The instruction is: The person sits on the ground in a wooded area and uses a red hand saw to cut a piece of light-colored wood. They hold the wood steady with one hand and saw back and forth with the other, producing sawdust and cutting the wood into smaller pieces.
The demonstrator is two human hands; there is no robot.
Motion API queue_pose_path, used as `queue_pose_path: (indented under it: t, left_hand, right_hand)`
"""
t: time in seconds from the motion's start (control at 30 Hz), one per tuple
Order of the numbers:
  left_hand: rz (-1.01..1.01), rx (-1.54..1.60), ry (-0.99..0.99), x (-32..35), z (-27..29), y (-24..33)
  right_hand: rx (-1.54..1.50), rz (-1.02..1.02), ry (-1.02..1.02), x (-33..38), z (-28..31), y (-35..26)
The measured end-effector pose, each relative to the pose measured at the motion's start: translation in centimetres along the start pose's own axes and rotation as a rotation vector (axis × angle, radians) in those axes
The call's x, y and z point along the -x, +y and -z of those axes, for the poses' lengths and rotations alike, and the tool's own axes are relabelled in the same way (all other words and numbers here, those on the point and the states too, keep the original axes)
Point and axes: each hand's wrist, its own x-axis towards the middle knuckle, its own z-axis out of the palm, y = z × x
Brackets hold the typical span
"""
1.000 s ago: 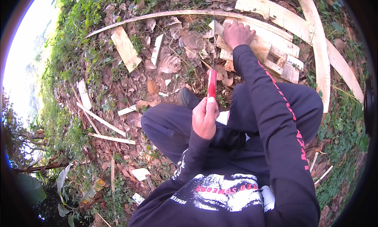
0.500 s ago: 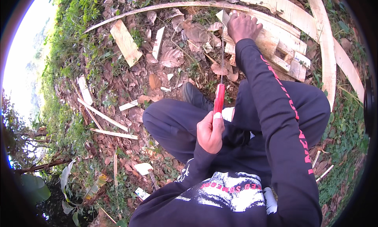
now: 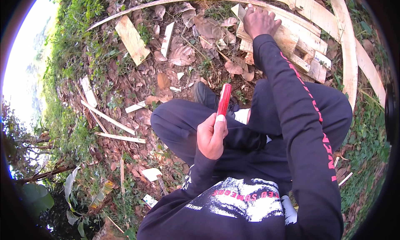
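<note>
Along the far left, the ground was fringed by green plants (image 3: 75, 52), while large leaves (image 3: 37, 198) were spread at the near left. To the right of the plants, a pale offcut (image 3: 88, 91) and two thin strips (image 3: 109, 118) were scattered over brown fallen leaves (image 3: 181, 54), and a white chip (image 3: 152, 174) was left nearer the body. Farther off, a flat board (image 3: 132, 40) was laid at a slant, with a narrow pale piece (image 3: 167, 39) just to its right. Beyond both, a long lath (image 3: 166, 2) was stretched in a curve toward the right.

Near the middle, a red handle (image 3: 223, 99) was clasped in the left hand (image 3: 211, 136), its fingers wrapped around the near end and the thumb laid along it. The handle was pointed away from the body and tilted slightly right; what was carried at its far end could not be made out clearly. Just beyond it, to the left, a dark shoe (image 3: 205, 94) was seen.

At the far right of the middle, the right hand (image 3: 260, 22) was set on a wooden piece (image 3: 238, 12) at the left end of a wood stack (image 3: 308, 36). Its fingers were curled; whether the wood was gripped or only pressed could not be told. Farther right, long planks (image 3: 347, 52) were laid across one another.
</note>
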Motion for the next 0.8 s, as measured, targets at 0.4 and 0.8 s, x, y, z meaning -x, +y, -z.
queue_pose_path:
  t: [0.4, 0.8]
  left_hand:
    - [-0.052, -0.067, -0.051, -6.8, -0.5, 1.1]
    - [-0.182, -0.071, -0.019, -11.3, -2.8, 0.9]
  right_hand:
    - [0.001, -0.059, -0.064, 0.0, 0.1, -0.4]
    - [0.009, 0.009, 0.019, -0.1, 0.0, -0.3]
